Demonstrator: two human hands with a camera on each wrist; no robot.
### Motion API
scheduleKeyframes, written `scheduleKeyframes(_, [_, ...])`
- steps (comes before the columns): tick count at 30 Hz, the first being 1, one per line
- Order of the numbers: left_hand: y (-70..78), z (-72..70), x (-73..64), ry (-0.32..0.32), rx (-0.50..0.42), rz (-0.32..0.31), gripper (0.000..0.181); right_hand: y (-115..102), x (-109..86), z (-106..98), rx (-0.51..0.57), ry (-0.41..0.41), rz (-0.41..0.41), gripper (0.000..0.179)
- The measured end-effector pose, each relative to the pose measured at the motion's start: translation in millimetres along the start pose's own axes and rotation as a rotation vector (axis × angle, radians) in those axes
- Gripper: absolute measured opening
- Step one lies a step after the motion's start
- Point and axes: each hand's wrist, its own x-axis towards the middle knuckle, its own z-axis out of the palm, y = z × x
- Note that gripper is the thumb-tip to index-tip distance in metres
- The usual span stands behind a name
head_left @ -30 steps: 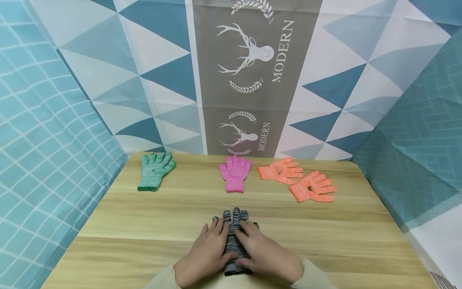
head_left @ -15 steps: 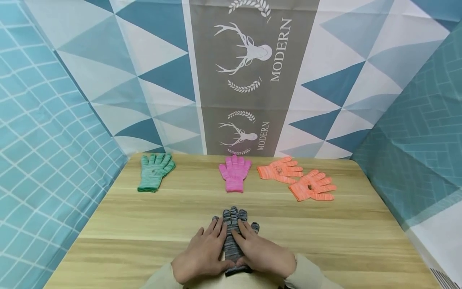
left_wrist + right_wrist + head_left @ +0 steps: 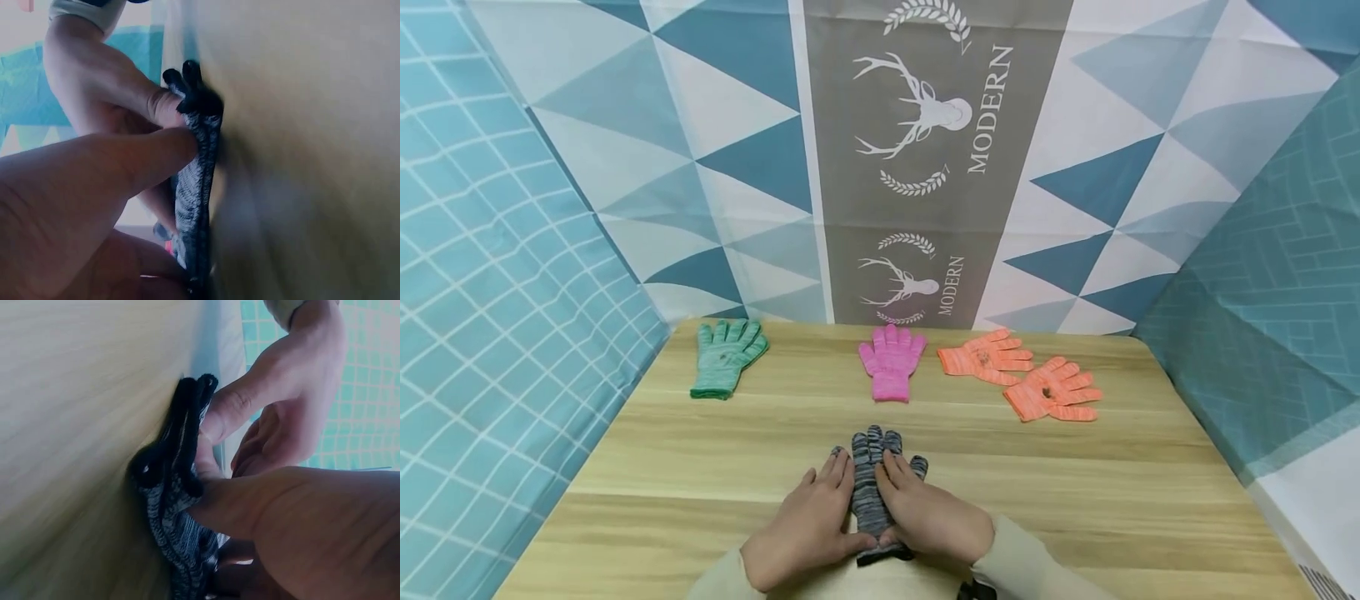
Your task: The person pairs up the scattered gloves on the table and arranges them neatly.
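A dark grey-and-black mottled knit glove (image 3: pixel 869 496) lies on the table close to the person, fingers pointing away and cuff nearest. The left hand (image 3: pixel 808 521) rests along its left side with fairly straight fingers, fingertips on the glove's left finger and thumb at the cuff. From the right, the right hand (image 3: pixel 934 518) lies over the glove with extended fingers, its thumb also by the cuff. Both wrist views show thumbs touching the dark cuff (image 3: pixel 203 106), whose edge looks folded and layered in the right wrist view. Parts of the glove are hidden beneath the hands.
Along the table's (image 3: pixel 700 467) far edge lie a green glove (image 3: pixel 724 358) at left, a pink glove (image 3: pixel 892 362) in the middle and two orange gloves at right, one orange glove (image 3: pixel 985 357) touching the other orange glove (image 3: pixel 1052 390). Patterned cloth walls (image 3: pixel 917 167) surround the table.
Both hands and the grey-black glove have shifted slightly left. More of the glove's fingers and middle shows between the hands now. The other gloves stay in place.
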Motion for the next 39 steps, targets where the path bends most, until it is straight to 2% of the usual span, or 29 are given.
scheduleKeyframes(8, [-13.0,-12.0,1.0,-0.059,0.010,-0.053,0.114,-12,19.6,-6,0.006,-0.054,0.037,0.085])
scheduleKeyframes(13, [-11.0,-12.6,-2.8,-0.023,0.017,-0.105,0.114,-14,26.5,-6,0.031,-0.065,0.044,0.085])
scheduleKeyframes(15, [-7.5,-12.0,-4.6,-0.011,0.030,-0.131,0.113,-15,25.4,-7,0.015,-0.030,0.028,0.083])
scheduleKeyframes(18, [-3.8,-13.0,-5.3,-0.022,0.053,-0.163,0.109,-17,19.4,-9,-0.032,0.085,-0.022,0.076])
scheduleKeyframes(20, [-3.0,-15.5,-3.6,-0.033,0.076,-0.169,0.107,-18,15.5,-12,-0.065,0.163,-0.038,0.071])
scheduleKeyframes(22, [-3.7,-17.5,-1.0,-0.034,0.088,-0.167,0.108,-19,13.4,-14,-0.078,0.201,-0.037,0.069])
scheduleKeyframes(28, [-5.5,-18.3,1.5,-0.025,0.054,-0.190,0.114,-17,15.6,-10,-0.083,0.151,-0.007,0.072])
scheduleKeyframes(34, [-7.2,-19.1,-0.2,-0.051,0.075,-0.175,0.115,-19,10.5,-6,-0.149,0.221,0.011,0.069])
scheduleKeyframes(39, [-8.9,-19.2,1.2,-0.063,0.094,-0.155,0.113,-19,9.8,-8,-0.161,0.208,0.008,0.069])
